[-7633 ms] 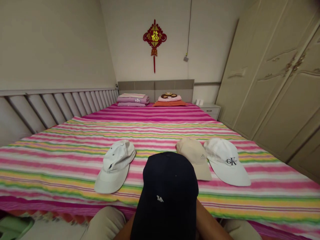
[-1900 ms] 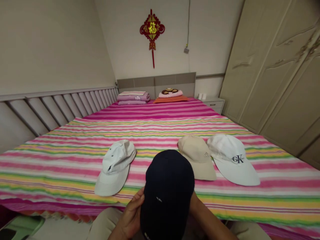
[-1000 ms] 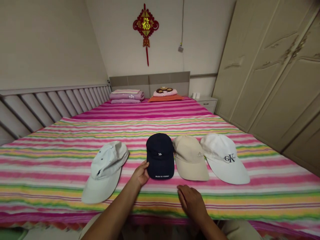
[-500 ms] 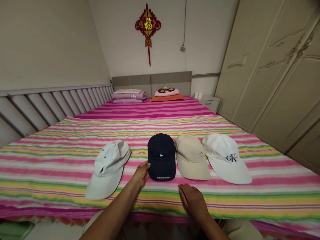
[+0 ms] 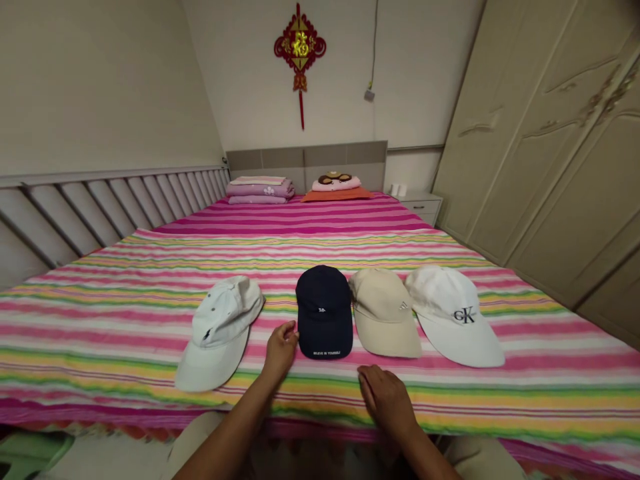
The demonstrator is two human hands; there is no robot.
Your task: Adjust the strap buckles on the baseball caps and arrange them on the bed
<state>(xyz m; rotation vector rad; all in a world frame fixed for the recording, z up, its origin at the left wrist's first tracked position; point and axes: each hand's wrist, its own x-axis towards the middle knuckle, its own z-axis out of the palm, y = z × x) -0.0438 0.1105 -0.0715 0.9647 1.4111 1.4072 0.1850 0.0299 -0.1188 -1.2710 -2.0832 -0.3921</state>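
Note:
Four caps lie on the striped bedsheet. The navy cap is in the middle, and the beige cap touches its right side. Further right, a white cap with black letters meets the beige one. A pale cap with a small dark logo lies apart on the left, tilted. My left hand is beside the navy cap's left brim edge, its fingers slightly apart and holding nothing. My right hand rests on the sheet below the beige cap, fingers together and curled down; nothing shows in it.
The bed has a slatted rail on the left. Folded purple bedding and a pink pillow lie by the headboard. A nightstand and wardrobe stand at right.
My left hand has let go of the navy cap's brim and moved slightly left. My right hand has hardly moved. The view has shifted a little.

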